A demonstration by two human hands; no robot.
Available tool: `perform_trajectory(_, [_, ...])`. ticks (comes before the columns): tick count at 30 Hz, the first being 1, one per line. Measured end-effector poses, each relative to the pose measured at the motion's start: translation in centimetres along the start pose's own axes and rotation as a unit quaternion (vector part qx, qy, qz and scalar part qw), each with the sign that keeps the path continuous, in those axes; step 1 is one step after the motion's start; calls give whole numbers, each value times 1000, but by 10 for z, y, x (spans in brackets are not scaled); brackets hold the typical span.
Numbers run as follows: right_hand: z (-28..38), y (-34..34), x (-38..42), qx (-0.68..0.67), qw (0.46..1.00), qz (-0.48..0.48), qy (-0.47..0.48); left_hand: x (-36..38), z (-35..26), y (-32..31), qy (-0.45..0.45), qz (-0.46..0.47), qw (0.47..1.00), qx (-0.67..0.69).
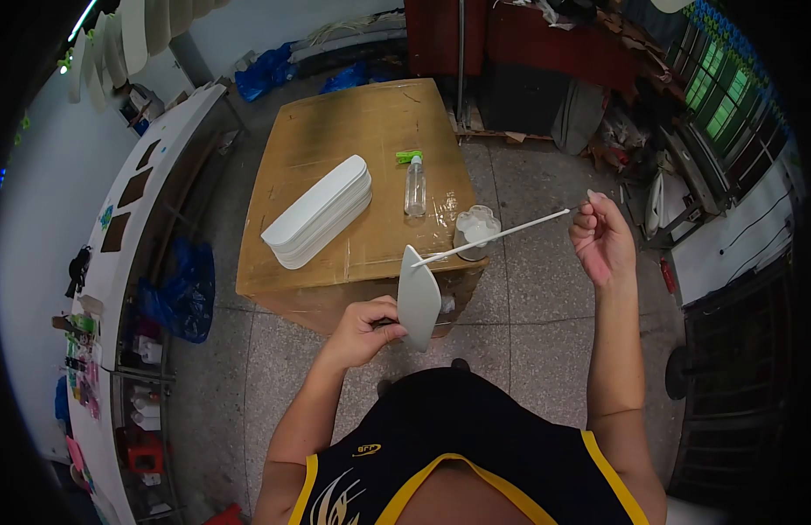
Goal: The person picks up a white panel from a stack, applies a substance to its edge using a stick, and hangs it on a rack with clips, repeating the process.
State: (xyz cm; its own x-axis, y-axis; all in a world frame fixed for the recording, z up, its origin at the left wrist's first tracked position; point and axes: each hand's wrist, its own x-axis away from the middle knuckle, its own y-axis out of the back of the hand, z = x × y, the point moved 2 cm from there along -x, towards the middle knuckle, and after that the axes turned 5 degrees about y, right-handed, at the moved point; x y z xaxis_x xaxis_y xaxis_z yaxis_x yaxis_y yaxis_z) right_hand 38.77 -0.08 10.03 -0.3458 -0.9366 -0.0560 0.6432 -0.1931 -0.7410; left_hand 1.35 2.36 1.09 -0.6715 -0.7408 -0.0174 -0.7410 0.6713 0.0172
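Note:
My left hand (367,332) is closed on a flat white oblong piece (419,302), thumb and fingers gripping its left edge so that it stands nearly upright. From the upper end of this piece a thin white cord (502,234) runs taut up to the right. At the cord's far end, my right hand (603,241) pinches a thin dark tip, too small to make out clearly. On the cardboard box just beyond lies a neat stack of similar white pieces (322,210). A clear container (476,229) with whitish contents sits near the box's right corner, behind the cord.
The large taped cardboard box (283,149) stands in front of me. On it are a clear bottle (415,191) and a small green item (408,157). A long white bench (130,236) runs along the left, with blue plastic bags (191,293) beside it.

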Motion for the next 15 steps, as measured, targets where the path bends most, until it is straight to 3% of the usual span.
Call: perform_trajectory(15, [-14, 5, 14, -6, 1000, 13, -8, -1, -4, -4, 8, 0, 1000, 26])
